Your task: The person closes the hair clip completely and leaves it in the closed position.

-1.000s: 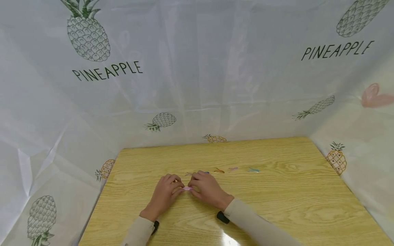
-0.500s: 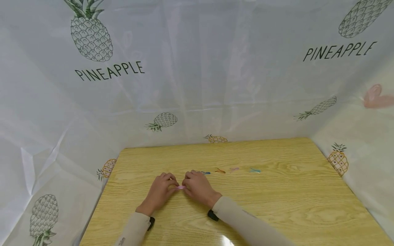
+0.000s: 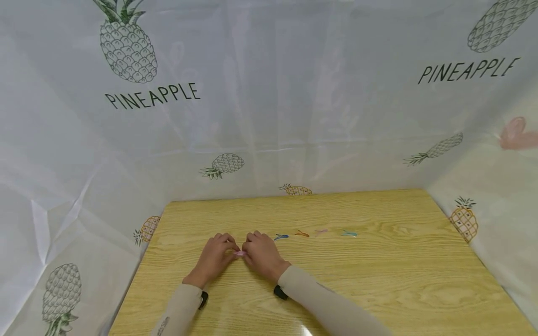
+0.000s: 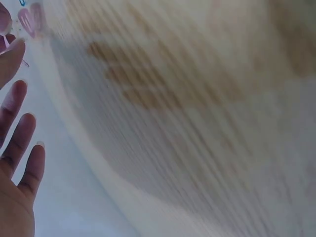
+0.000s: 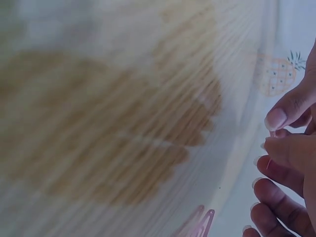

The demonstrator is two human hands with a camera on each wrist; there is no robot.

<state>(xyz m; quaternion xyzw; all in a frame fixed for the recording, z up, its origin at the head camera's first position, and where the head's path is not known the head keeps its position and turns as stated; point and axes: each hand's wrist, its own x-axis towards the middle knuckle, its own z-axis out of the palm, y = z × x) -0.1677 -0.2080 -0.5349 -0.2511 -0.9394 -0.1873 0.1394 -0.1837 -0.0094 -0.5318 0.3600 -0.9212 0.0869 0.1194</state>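
Observation:
A small pink hair clip (image 3: 240, 253) is pinched between my two hands over the left-centre of the table. My left hand (image 3: 214, 256) grips its left end with thumb and fingertips, and my right hand (image 3: 262, 254) grips the right end. Fingers cover most of the clip. In the right wrist view, only a thin pink sliver (image 5: 272, 133) shows between the fingertips. To the right of my right hand lie a blue clip (image 3: 281, 237), an orange clip (image 3: 301, 234), a second pink clip (image 3: 321, 231) and a teal clip (image 3: 349, 234), in a loose row.
The wood-grain table (image 3: 399, 275) extends well to the right of the hands. A pale pineapple-print sheet (image 3: 269, 116) hangs behind and along both sides. Another pink clip (image 5: 202, 224) lies at the bottom of the right wrist view.
Both hands have shifted a little left in the head view, the pink hair clip still between them. The blue clip, partly hidden earlier, is now in full view; a greyish clip behind the hands is now hidden.

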